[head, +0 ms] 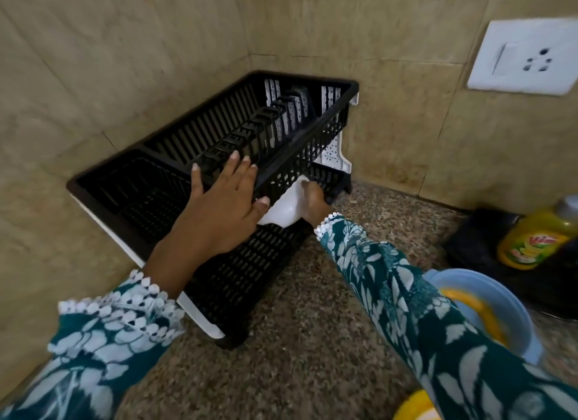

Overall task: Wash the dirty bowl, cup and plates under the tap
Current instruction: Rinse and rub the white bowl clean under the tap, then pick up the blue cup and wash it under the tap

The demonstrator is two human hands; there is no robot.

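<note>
Black rack [237,132], teal floral sleeves [391,282], yellow bottle [531,241], speckled counter [312,357].

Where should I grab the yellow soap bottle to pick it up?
Probably round its yellow body, just under the grey cap. It leans toward the wall on a dark tray, so come from the front, the open counter side. The cap end looks too narrow and tilted to hold firmly.

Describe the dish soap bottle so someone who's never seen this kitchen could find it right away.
Start at the white wall socket on the tiled wall at the right. Look straight down to the speckled counter, where a dark tray sits by the wall. The dish soap bottle lies tilted on it: yellow-green with a grey cap and bright label, unlike the pale blue plate nearer the camera.
</note>
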